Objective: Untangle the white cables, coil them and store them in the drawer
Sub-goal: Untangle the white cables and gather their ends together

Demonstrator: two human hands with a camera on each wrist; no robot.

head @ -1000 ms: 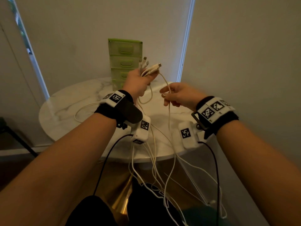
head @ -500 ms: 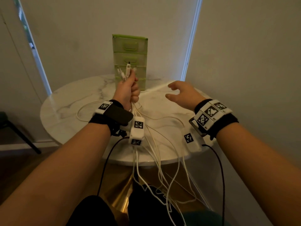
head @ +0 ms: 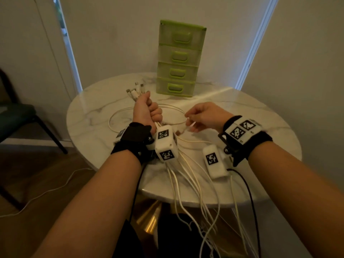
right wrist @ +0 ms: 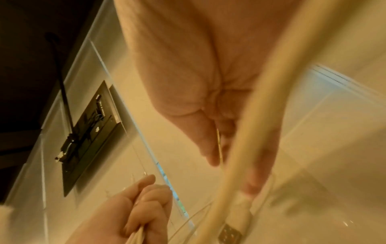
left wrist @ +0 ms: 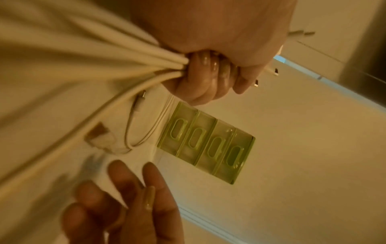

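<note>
My left hand point(head: 147, 110) grips a bundle of white cables point(head: 186, 175) in a fist just above the marble table point(head: 260, 131). Their plug ends point(head: 135, 90) stick up out of the fist, and the long ends trail over the table's front edge. The left wrist view shows the fingers point(left wrist: 200, 79) curled tight round the cables point(left wrist: 104, 66). To its right, my right hand point(head: 202, 116) pinches one white cable point(right wrist: 240, 148) near its USB plug point(right wrist: 229, 231). The green drawer unit point(head: 179, 58) stands at the back of the table with all its drawers closed.
A loose loop of white cable point(head: 119, 118) lies on the table left of my left hand. A dark chair point(head: 16, 116) stands to the left of the table. Another white cable point(head: 46, 190) runs across the wooden floor. Walls close in behind the table.
My left hand has come down from in front of the drawers to just above the table, still gripping the bundle. My right hand, open half a second ago, now pinches a cable.
</note>
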